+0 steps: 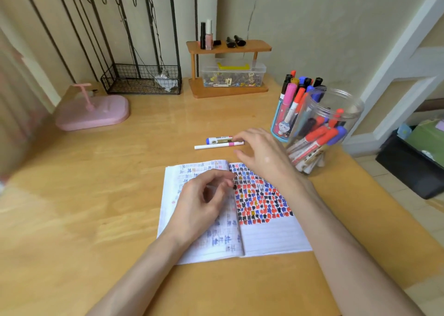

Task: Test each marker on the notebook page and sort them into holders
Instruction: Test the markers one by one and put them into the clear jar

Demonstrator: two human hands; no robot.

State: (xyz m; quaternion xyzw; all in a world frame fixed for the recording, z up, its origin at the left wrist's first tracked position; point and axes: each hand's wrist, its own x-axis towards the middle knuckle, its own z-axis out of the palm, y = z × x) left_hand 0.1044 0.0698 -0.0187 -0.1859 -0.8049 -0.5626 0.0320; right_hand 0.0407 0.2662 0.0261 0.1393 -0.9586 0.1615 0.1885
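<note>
A pale wooden desk (96, 219) stands against beige walls (312, 27), with tiled floor (408, 195) at right.

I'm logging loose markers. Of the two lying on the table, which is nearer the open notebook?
The slim white marker with a pink band; the stubbier blue-capped marker lies just beyond it, farther from the notebook.

1. Notebook (269, 234) lies open on table (96, 195); right page is half covered in red, blue and black marks.
2. Left hand (201, 203) rests on left page, fingers loosely curled.
3. Right hand (262, 152), fingers spread, is at blue-capped marker (217, 140) and pink-banded marker (213, 145).
4. Clear jar (348, 109) and blue holder (278, 123) hold markers.
</note>
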